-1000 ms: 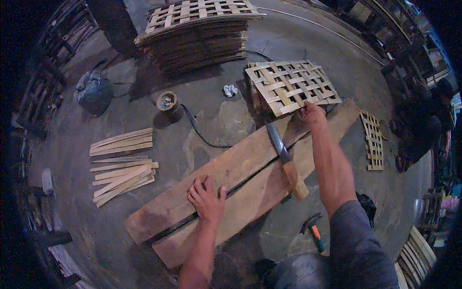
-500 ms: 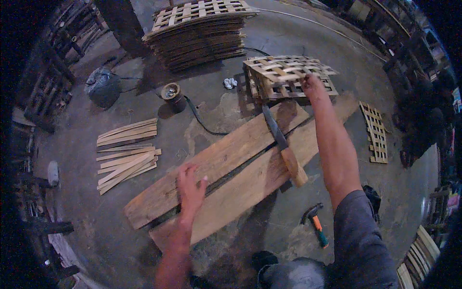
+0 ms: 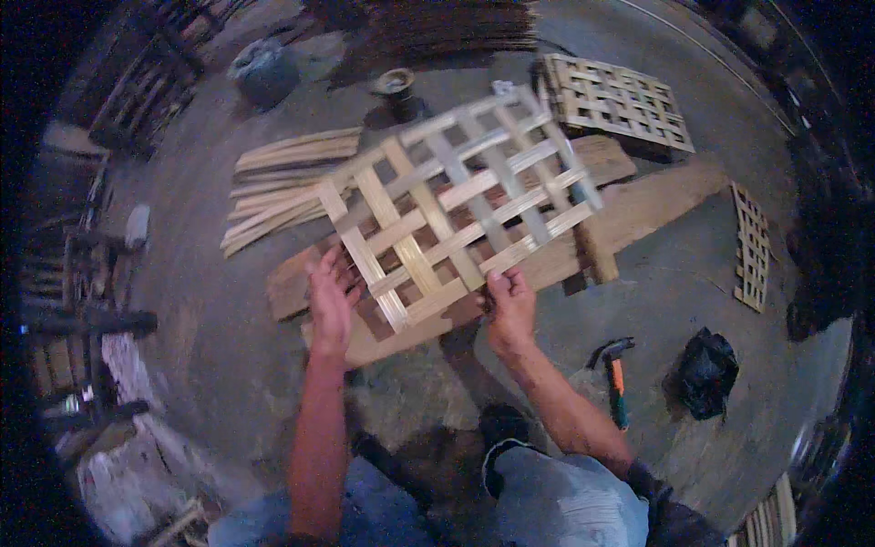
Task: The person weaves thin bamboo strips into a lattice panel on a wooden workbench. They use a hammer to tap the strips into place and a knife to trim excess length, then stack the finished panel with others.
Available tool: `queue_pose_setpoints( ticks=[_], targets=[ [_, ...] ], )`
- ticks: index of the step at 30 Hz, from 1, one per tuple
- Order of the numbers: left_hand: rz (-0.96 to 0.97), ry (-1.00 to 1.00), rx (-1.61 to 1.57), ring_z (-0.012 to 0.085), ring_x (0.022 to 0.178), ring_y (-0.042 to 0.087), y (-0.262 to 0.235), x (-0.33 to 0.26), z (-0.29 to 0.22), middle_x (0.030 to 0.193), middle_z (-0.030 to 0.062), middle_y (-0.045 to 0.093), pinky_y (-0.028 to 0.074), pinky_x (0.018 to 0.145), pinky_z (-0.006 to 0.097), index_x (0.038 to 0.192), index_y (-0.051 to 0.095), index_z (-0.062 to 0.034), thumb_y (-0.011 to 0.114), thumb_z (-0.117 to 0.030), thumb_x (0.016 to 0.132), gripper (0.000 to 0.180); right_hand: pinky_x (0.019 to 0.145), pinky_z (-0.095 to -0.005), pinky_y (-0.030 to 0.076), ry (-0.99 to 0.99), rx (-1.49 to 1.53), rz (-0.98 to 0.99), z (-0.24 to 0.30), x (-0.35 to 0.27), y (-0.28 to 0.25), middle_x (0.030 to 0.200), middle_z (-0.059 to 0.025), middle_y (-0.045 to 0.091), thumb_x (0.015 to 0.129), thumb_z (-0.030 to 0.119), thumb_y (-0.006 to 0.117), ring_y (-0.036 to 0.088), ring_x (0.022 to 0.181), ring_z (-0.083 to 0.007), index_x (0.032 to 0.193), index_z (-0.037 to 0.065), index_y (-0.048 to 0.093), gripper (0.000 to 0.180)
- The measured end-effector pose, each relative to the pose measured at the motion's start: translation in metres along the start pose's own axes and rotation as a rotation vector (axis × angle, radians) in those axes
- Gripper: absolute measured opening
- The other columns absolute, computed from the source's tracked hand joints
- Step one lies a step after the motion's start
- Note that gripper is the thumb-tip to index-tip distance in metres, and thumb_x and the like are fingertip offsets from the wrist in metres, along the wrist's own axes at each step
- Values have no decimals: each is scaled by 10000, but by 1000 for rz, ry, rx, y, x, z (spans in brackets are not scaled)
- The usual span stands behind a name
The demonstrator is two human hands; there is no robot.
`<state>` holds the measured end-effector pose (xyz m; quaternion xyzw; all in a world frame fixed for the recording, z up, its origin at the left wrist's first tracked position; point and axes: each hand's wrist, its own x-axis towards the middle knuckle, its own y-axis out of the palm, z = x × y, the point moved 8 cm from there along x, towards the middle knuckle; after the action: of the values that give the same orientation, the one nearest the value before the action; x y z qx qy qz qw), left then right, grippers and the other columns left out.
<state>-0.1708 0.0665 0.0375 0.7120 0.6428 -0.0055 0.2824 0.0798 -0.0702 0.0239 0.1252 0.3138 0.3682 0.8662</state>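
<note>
A woven lattice panel of pale flat strips (image 3: 442,232) is held up at a tilt over the wooden planks. My right hand (image 3: 510,310) pinches its lower edge between thumb and fingers. Beside the panel's left end is my left hand (image 3: 330,301), fingers apart and holding nothing; whether the fingertips touch the strips I cannot tell. Under the panel lie two long planks (image 3: 665,202), largely covered by it. A big knife's wooden handle (image 3: 597,253) shows past the panel's right side, and most of its blade is hidden.
More lattice panels (image 3: 629,105) are piled at the back right, and another panel (image 3: 752,246) lies far right. Loose strips (image 3: 292,182) are on the left. A hammer (image 3: 617,378) and a black bag (image 3: 706,374) rest on the floor near my right arm. A can (image 3: 396,96) stands behind.
My right hand has brought a lattice panel from the back-right pile to above the planks. My left hand has moved off the plank to the panel's left end. The view has shifted.
</note>
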Motion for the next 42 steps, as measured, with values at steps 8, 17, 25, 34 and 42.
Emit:
queue_pose_setpoints(
  ticks=[8, 17, 25, 34, 42],
  targets=[
    [-187, 126, 523, 128, 974, 579, -119, 25, 23, 1081, 47, 634, 455, 872, 276, 1383, 471, -22, 566, -73, 954, 443, 630, -317, 509, -237, -879, 54, -31, 5, -31, 847, -71, 681, 888, 225, 678, 637, 700, -180, 951, 27, 656, 209],
    [3, 52, 263, 133, 958, 588, -97, 33, 34, 1078, 21, 608, 507, 815, 301, 1389, 489, -83, 534, -83, 977, 415, 913, -446, 482, -770, -1677, 31, 136, 104, -121, 1213, -186, 564, 740, 166, 760, 561, 1095, -376, 1316, 56, 527, 631],
    [-135, -35, 535, 141, 859, 626, -137, 30, 32, 1028, 25, 678, 500, 723, 297, 1274, 609, -130, 616, -119, 922, 352, 930, -449, 484, -776, -1528, 273, 149, 147, -154, 1179, -175, 602, 730, 198, 785, 563, 1116, -373, 1323, 60, 534, 659],
    [-369, 244, 1347, 303, 899, 695, -96, 21, -41, 1002, 140, 719, 541, 789, 389, 1131, 692, -119, 626, -229, 882, 280, 1001, -419, 432, -927, -1596, -9, 155, 121, -113, 1232, -195, 588, 805, 82, 711, 550, 1152, -356, 1269, 23, 562, 492],
    [-82, 738, 1458, 327, 937, 653, -81, 150, -94, 975, 124, 692, 524, 797, 411, 1027, 687, -90, 604, -188, 883, 193, 903, -387, 472, -870, -1289, 290, 51, 34, -53, 1101, -148, 636, 821, 32, 692, 604, 1027, -312, 1100, 19, 625, 287]
  ],
)
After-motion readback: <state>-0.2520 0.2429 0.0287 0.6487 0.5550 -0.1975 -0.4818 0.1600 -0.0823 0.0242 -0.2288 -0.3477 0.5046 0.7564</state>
